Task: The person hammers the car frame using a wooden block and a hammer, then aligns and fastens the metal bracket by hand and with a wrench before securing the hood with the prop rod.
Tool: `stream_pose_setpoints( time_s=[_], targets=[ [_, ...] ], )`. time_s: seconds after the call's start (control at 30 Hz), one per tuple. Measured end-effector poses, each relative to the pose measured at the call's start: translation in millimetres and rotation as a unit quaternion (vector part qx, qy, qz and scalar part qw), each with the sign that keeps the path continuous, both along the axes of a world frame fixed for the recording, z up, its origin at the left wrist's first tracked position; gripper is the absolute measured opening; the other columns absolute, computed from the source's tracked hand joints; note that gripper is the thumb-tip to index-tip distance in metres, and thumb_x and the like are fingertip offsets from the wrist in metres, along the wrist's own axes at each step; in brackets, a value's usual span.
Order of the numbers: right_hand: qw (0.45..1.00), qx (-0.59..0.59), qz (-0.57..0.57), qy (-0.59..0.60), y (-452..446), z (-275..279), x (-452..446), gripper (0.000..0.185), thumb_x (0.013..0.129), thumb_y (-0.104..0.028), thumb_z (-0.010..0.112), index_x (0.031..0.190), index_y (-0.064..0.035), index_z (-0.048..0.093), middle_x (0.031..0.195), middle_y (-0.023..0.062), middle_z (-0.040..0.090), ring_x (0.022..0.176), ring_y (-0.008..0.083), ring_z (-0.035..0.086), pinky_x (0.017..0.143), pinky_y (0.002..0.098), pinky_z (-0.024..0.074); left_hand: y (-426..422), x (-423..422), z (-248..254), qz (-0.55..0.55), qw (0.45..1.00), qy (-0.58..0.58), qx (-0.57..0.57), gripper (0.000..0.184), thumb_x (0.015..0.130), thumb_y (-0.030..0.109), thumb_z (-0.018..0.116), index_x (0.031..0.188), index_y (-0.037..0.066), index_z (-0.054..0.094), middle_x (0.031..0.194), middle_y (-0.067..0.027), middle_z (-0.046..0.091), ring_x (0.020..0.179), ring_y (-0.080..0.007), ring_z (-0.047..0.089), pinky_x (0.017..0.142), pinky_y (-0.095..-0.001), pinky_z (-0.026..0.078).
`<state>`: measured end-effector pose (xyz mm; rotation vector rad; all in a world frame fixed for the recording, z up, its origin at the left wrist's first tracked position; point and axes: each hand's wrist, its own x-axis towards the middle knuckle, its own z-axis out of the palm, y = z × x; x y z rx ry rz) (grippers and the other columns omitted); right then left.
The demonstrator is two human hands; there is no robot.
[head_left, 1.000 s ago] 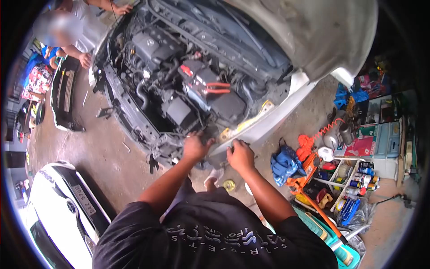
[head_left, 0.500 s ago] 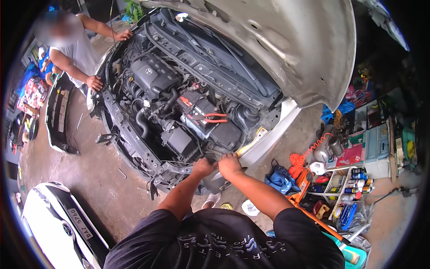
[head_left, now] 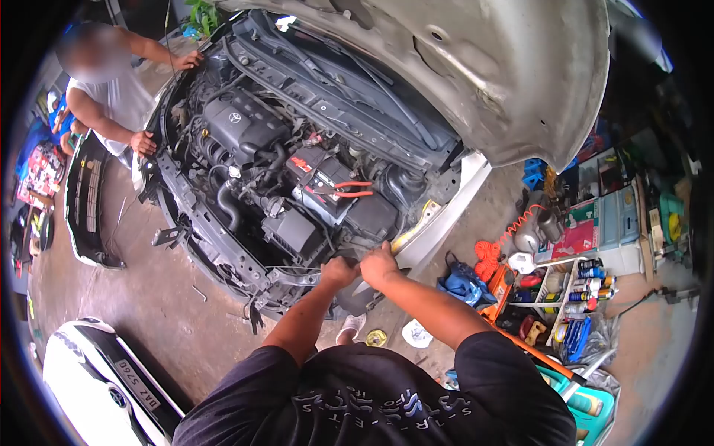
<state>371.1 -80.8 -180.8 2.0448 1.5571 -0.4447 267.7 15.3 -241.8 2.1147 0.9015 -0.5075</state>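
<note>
In front of me is the open engine bay of a car, with a black engine cover (head_left: 242, 123). My left hand (head_left: 339, 273) and my right hand (head_left: 378, 266) are side by side at the front corner, beside the white fender (head_left: 439, 229). Both have curled fingers at the edge; what they grip is too hidden to tell. A dark panel piece (head_left: 358, 297) shows just below them. Red-handled pliers (head_left: 348, 189) lie across the battery (head_left: 318, 177), behind my hands. The raised hood (head_left: 513, 67) is above at the right.
A person (head_left: 111, 97) stands at the left, hands on the car. A detached bumper (head_left: 85, 201) lies on the floor. A white car part with a plate (head_left: 111, 379) is at lower left. An orange jack (head_left: 506, 293), bottles (head_left: 580, 297) and an orange hose (head_left: 487, 256) are right.
My hands were apart one second ago and came together at the front corner. Since half a second ago they have barely moved. The view has shifted slightly.
</note>
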Motion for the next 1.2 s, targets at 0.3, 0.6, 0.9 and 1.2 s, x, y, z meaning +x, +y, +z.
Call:
stream_pose_setpoints(
  time_s=[0.3,0.6,0.9,1.2],
  targets=[
    [1.0,0.0,-0.024,-0.01,2,8,-7,0.028,0.096,-0.025,0.056,0.113,-0.0122,0.075,0.115,0.0083,0.074,0.109,0.0206,0.068,0.1,0.0509,0.0338,8,-8,3,-0.01,0.999,-0.044,-0.026,0.058,0.088,0.067,0.061,0.125,0.024,0.075,0.129,-0.0184,0.069,0.128,-0.0366,0.06,0.114,-0.0566,0.038],
    [0.917,0.336,-0.216,0.006,73,67,105,0.024,0.094,-0.016,0.054,0.109,-0.0035,0.067,0.107,0.0214,0.07,0.105,0.04,0.069,0.087,0.052,0.0565,69,-221,-2,0.146,0.968,-0.2,0.033,0.05,0.091,0.037,0.073,0.125,0.0,0.069,0.116,-0.0224,0.073,0.111,-0.0376,0.069,0.099,-0.0428,0.052],
    [0.881,0.346,-0.319,-0.036,172,11,249,0.033,0.102,-0.025,0.049,0.106,-0.0059,0.075,0.107,0.0215,0.074,0.1,0.0386,0.073,0.087,0.0504,0.0564,12,-570,23,0.433,0.864,0.253,0.043,0.046,0.09,0.045,0.068,0.118,0.009,0.076,0.124,-0.0203,0.07,0.119,-0.0362,0.066,0.103,-0.0448,0.053],
    [0.897,0.279,-0.322,-0.123,178,29,242,0.027,0.101,-0.008,0.047,0.114,-0.0038,0.071,0.116,0.0207,0.071,0.106,0.0383,0.071,0.089,0.0487,0.0587,-85,-657,-22,0.379,0.868,0.315,-0.068,0.059,0.093,0.057,0.061,0.125,0.01,0.073,0.134,-0.0154,0.067,0.126,-0.0346,0.061,0.108,-0.0436,0.047]
  ],
)
